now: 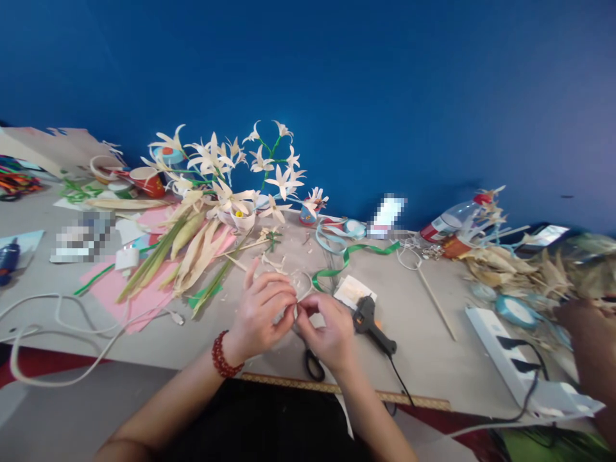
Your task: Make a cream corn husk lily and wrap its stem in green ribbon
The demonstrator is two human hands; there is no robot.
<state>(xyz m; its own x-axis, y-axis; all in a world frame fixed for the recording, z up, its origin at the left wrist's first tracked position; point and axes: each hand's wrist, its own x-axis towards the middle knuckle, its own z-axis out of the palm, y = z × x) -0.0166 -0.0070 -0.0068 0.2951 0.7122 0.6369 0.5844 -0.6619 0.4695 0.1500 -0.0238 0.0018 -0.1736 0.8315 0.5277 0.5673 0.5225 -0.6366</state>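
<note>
My left hand [267, 308], with a red beaded bracelet [225, 355] at the wrist, meets my right hand [330, 327] low over the middle of the table. Thumb and fingers of both are pinched together, tip to tip. Between them is something too small to make out; a thin pale loop [304, 282] shows just behind the fingertips. Under my right hand lie scissors [314, 367], with a black handle loop showing. A black glue gun [369, 321] rests to the right, partly over a white pad [353, 292]. Beyond my hands curls a green ribbon [344, 260].
White husk flowers [216, 157] on green stems stand at the back. Corn husks [192, 256] lie on pink paper [110, 295] at left. A wooden ruler [414, 399] lines the front edge. Right are a thin stick [437, 305], a power strip [495, 353] and another person's arm [594, 359].
</note>
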